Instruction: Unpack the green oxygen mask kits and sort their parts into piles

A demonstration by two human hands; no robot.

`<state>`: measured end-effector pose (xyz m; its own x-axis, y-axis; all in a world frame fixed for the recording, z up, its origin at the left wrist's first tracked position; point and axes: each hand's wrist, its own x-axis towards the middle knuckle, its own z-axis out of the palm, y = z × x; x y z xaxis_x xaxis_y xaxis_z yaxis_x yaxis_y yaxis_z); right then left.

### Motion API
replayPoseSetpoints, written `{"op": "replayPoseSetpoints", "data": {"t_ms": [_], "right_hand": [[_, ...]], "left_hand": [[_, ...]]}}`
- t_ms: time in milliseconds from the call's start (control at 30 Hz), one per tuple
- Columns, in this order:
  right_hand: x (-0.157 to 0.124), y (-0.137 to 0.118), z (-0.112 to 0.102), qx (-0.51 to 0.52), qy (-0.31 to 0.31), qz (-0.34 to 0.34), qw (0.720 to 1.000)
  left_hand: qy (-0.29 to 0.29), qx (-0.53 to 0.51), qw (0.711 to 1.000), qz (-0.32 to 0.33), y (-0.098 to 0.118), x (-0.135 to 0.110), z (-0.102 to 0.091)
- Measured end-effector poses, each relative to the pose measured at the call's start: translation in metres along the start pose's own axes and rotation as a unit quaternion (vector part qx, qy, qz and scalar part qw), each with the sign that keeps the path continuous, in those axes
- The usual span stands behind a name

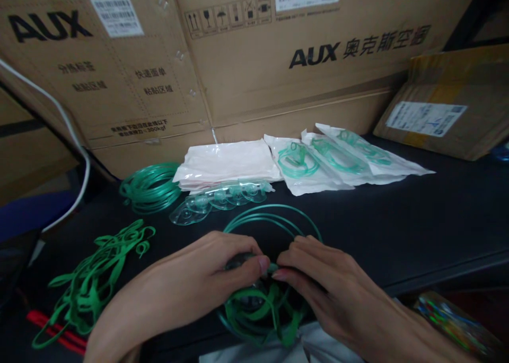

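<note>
At the table's front edge, my left hand (226, 270) is closed on a clear oxygen mask (251, 298), mostly hidden under the fingers. My right hand (322, 273) pinches a pale green tube end (272, 268) right beside the mask; whether the two are joined cannot be made out. Loops of green tubing (278, 210) arch behind and below both hands. A green elastic strap (278, 315) hangs in a tangle beneath the fingers.
Behind lie a coil of green tubing (151, 188), several clear masks (222, 197), a stack of white pouches (230, 161) and filled pouches (298, 166). Green straps (95, 278) and a red item (55, 331) are at left. Cartons (238, 76) stand behind; a smaller box (445, 103) is right.
</note>
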<state>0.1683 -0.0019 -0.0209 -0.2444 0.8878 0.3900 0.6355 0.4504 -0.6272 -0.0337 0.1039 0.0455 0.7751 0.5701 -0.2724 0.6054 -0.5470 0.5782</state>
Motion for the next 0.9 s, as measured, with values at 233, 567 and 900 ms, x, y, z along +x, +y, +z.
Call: {"op": "replayPoseSetpoints", "data": {"t_ms": [233, 567, 900], "right_hand": [[-0.0005, -0.0011, -0.0001, -0.009, 0.000, 0.002, 1.000], [0.0021, -0.0016, 0.0001, 0.005, 0.029, 0.014, 0.999], [-0.0003, -0.0023, 0.0032, -0.101, 0.067, -0.047, 0.992]], "left_hand": [[0.004, 0.002, 1.000, 0.006, 0.0024, 0.0001, -0.0018], [0.007, -0.006, 1.000, 0.006, -0.0015, 0.0032, -0.0035], [-0.008, -0.008, 1.000, 0.016, 0.0022, 0.0025, -0.0027]]}}
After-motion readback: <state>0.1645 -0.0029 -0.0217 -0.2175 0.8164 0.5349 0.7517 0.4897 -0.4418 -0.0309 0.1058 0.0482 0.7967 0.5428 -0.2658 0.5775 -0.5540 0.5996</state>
